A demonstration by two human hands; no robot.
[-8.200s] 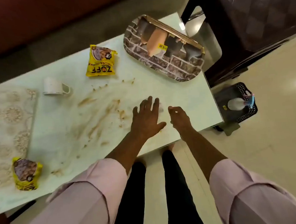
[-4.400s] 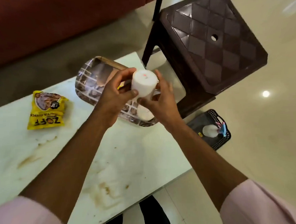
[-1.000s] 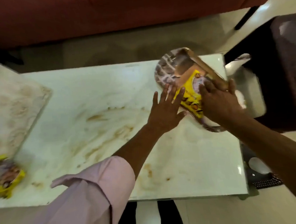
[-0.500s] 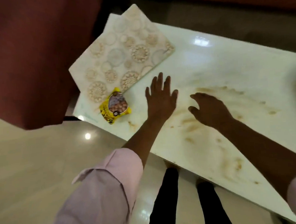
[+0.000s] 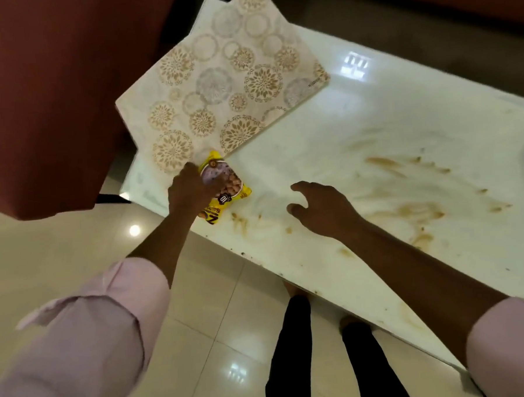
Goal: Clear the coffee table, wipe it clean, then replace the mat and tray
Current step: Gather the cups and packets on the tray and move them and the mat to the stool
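Left hand (image 5: 190, 191) reaches forward from a rolled pink sleeve (image 5: 108, 300), forearm extended over the near-left corner of the worktop (image 5: 387, 125); palm down on the yellow snack packet (image 5: 227, 189), fingers curled over its left part and touching it; whether they actually pinch it or only press on it, cannot tell, since the back of the hand hides the contact. Packet lies flat on the worktop near the front edge, its far tip overlapping the near corner of the patterned mat (image 5: 224, 79); its right part with the nut picture stays uncovered.

Right hand (image 5: 322, 210) hovers low over the worktop to the right of the packet, apart from it; wrist bent slightly, thumb and fingers spread and loosely curved, holding nothing; right forearm crosses the front edge of the worktop on a diagonal from the lower right.

Mat sits at the far-left end of the worktop, skewed, one corner hanging past the left edge toward the red-brown sofa (image 5: 46, 97). Brown smears (image 5: 407, 212) and crumbs scattered across the white surface, mostly right of the right hand and along the front edge. Person stands at the front edge, dark trouser legs (image 5: 293, 354) visible below on the tiled floor (image 5: 45, 255).
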